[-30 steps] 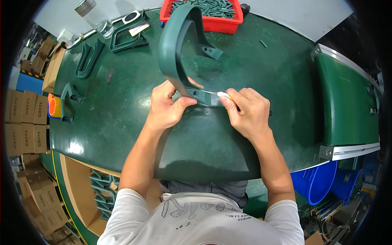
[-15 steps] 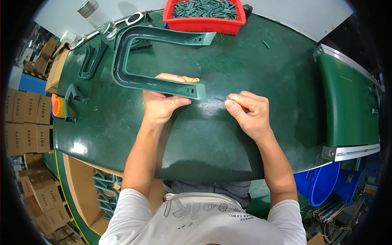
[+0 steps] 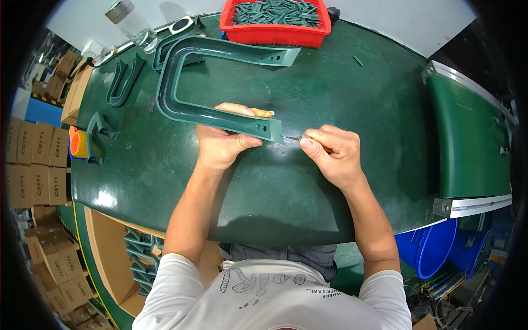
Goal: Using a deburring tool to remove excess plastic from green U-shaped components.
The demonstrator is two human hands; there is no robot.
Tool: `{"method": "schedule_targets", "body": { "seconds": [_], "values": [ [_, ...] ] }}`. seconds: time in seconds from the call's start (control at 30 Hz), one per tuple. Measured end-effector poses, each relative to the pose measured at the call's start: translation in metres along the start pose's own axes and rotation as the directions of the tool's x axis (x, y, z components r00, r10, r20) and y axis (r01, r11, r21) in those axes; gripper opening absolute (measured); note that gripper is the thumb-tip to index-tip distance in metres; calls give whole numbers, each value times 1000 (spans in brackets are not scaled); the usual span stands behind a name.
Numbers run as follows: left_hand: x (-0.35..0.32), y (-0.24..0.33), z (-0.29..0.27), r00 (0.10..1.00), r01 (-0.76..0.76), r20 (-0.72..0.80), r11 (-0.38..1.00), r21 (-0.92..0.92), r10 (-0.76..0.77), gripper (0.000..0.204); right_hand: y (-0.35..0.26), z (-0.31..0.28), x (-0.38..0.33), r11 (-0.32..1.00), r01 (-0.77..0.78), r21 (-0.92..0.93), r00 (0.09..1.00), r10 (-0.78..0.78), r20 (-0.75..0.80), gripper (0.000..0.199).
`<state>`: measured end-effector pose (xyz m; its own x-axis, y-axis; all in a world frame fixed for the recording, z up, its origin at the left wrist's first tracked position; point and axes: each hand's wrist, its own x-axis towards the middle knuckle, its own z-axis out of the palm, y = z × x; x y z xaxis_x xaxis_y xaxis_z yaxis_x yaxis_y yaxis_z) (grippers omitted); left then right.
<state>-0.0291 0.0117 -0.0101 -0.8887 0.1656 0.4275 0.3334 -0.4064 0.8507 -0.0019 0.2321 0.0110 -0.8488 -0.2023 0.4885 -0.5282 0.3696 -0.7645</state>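
Taking 12 o'clock as the far side of the view, dark printed characters are on the brown cardboard boxes point(image 3: 42, 151) at 9 o'clock, and dark lettering with drawings is on the white T-shirt point(image 3: 275, 297) at 6 o'clock; the lettering stands upside down.

The U-shaped green bracket point(image 3: 169, 82) is in the air over the green tabletop point(image 3: 275, 209), towards 11 o'clock from the centre. Its closed bend is at the 9 o'clock side and its opening looks to 3 o'clock. The long axis of its arms goes from 9 towards 3 o'clock, with the near arm sloping slightly to 4. The bracket looks like moulded plastic: smooth, channel-shaped, with raised rims and two dark holes near each flat end.

The left hand point(image 3: 219, 148) is clamped on the near arm, the thumb on the near side and fingers behind it. The right hand point(image 3: 336, 154) has thumb and fingers pinched together on a thin-bladed knife point(image 3: 293, 138), whose pointed metal blade is directed to 9 o'clock, just beside the near arm's end. Whether it touches, I cannot tell; the handle is mostly hidden.

At 12 o'clock stands a glossy red tray point(image 3: 275, 37), full of small green strips point(image 3: 275, 13). At 11 o'clock leans, as it appears, a clear bottle point(image 3: 132, 26) with a metallic lid.
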Motion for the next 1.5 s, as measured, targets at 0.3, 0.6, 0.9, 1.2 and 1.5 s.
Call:
{"method": "schedule_targets", "body": {
  "seconds": [0.3,0.6,0.9,1.2,1.5],
  "values": [
    [-8,-5,15,988,31,151,998,-54,-23,42,6,4,1,991,-56,-122,997,49,-60,18],
    [-3,-6,5,995,33,97,996,-86,-25,43,-2,-14,2,779,-502,376,858,392,333,42],
    [-4,-5,4,999,24,49,997,-79,-20,44,-4,-10,0,827,-460,323,842,292,453,42],
    [-4,1,7,981,126,-142,991,-35,-130,41,-9,5,-3,986,21,165,982,-51,184,20],
    [-6,6,11,964,195,-176,980,-47,-201,41,2,6,-1,984,174,-26,968,-176,-181,17]
  ]
}}
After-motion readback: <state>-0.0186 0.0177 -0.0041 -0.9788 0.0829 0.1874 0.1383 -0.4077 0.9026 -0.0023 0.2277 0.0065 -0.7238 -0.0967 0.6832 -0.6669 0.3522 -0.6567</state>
